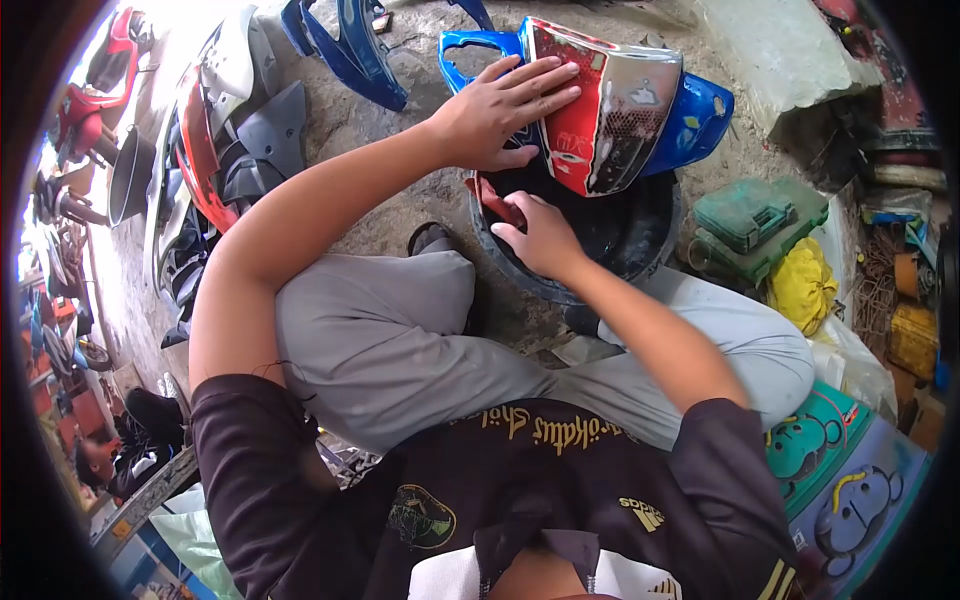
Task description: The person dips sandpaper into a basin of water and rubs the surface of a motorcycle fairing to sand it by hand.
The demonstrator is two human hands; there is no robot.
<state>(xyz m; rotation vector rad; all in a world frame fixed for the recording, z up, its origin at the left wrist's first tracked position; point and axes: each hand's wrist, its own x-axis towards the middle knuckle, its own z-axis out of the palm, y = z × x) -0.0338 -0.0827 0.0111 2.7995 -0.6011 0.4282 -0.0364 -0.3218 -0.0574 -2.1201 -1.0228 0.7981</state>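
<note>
My left hand [505, 108] lies palm down on a blue, red and grey plastic panel [625, 110], its fingers spread. The panel's painted surface looks worn, with bare and whitish patches. It rests over the far side of a round black tub [610, 280]. Nearer to me, my right hand [540, 235] is closed on a thin reddish-brown piece [497, 203] at the tub's left rim, below the panel. Part of this piece and some of my right fingertips are hidden.
Blue curved panels [355, 60] lie beyond my left arm. More motorcycle parts [215, 130] stand at the left. A green case [755, 220], a yellow bundle [803, 285] and a concrete block [780, 60] are at the right. Another person [135, 445] shows at the lower left.
</note>
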